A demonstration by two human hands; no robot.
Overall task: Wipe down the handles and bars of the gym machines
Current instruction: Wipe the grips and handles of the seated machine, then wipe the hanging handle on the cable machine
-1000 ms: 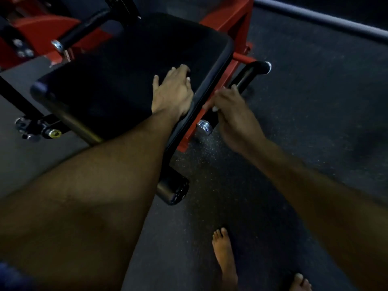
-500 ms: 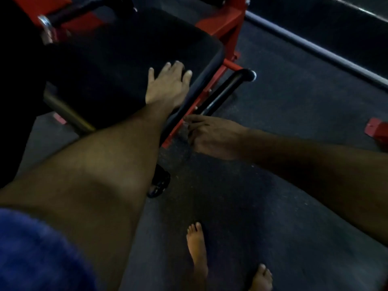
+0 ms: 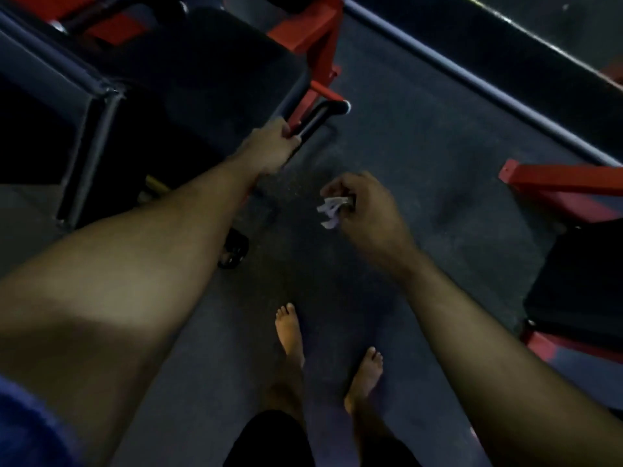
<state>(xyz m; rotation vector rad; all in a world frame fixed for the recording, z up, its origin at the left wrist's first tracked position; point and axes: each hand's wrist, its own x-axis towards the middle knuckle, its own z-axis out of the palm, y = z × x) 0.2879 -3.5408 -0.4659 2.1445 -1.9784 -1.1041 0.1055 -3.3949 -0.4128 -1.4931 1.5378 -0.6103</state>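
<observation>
I judge task midway: left hand (image 3: pixel 273 148) curled around near end of black handle (image 3: pixel 317 121) beside seat pad (image 3: pixel 215 72); right hand (image 3: pixel 362 205) pinches crumpled white wipe (image 3: pixel 330 208) in fingertips, hovering over floor (image 3: pixel 404 136), apart from handle. Handle's far end and other bars not yet wiped, I reckon. Red frame (image 3: pixel 556 183) to right, bare feet (image 3: pixel 290 328) below. Nothing between wipe and handle.

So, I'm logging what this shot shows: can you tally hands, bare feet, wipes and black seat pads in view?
Hands: 2 (left hand on the black handle, right hand)
Bare feet: 2 (left foot, right foot)
Wipes: 1 (white wipe in the right hand)
Black seat pads: 2 (seat pad, second seat pad)
Total: 7
</observation>
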